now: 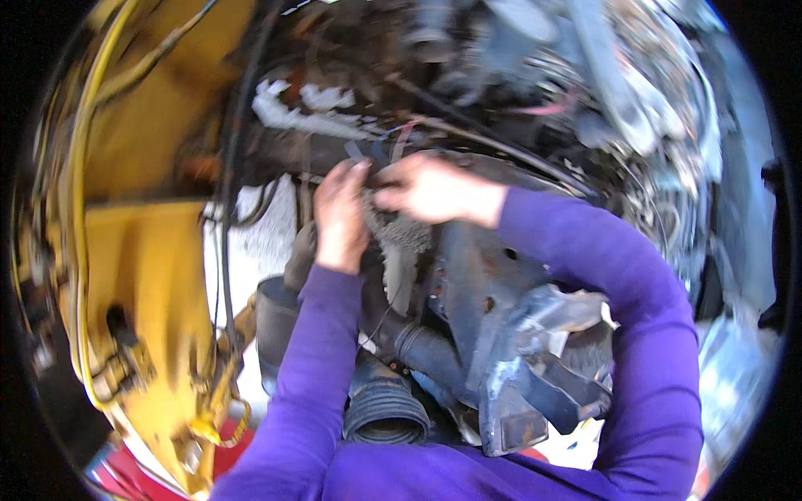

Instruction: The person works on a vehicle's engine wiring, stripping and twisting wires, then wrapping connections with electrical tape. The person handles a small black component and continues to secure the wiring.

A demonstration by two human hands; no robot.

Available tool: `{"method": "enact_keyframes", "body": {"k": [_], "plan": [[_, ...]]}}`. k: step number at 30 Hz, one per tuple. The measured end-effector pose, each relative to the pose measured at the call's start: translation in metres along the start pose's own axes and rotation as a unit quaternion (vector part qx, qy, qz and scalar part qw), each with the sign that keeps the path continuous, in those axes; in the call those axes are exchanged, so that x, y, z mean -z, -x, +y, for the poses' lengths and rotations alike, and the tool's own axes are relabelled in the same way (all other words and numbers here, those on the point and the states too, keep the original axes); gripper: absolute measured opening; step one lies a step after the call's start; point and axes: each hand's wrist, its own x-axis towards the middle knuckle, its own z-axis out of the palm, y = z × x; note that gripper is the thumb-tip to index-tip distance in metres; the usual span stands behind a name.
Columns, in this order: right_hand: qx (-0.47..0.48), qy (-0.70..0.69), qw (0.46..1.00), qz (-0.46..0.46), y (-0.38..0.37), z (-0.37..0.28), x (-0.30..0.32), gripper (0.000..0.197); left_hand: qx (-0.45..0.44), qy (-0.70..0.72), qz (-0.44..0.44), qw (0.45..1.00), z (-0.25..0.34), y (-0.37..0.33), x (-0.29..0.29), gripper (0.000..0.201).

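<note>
Both my hands meet in the upper middle of the head view, in front of a grimy engine bay. My left hand (339, 213) points upward, its fingers closed at a small dark part between the hands. From the right, my right hand (434, 190) reaches in with fingers bent and pinched at the same spot. Blur and my fingers hide what exactly they grip. Just above them are a small grey-blue piece (356, 151) and thin pink wires (405, 134). A grey, rough-textured piece (405, 235) hangs below my right hand.
At left stands a yellow metal panel (142, 267) with a yellow hose (79, 200) and a black cable (227, 175). Below my hands are a ribbed black hose (386, 409) and a rusty metal bracket (468, 292). Pipes (614, 83) and wiring crowd the upper right.
</note>
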Motion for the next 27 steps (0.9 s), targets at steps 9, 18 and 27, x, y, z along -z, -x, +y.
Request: {"method": "enact_keyframes", "body": {"k": [9, 18, 27], "plan": [[-0.066, -0.359, 0.927, 0.085, -0.037, 0.011, -0.051, 0.025, 0.144, 0.145, -0.033, 0.978, 0.005, -0.012, 0.011, 0.031], [-0.076, -0.327, 0.942, 0.022, -0.028, -0.008, -0.033, 0.029, 0.045, 0.073, -0.073, 0.994, 0.016, -0.005, 0.026, 0.031], [-0.095, -0.396, 0.913, 0.007, -0.020, -0.008, -0.020, 0.029, 0.114, 0.104, -0.129, 0.980, 0.020, -0.008, 0.015, 0.036]]}}
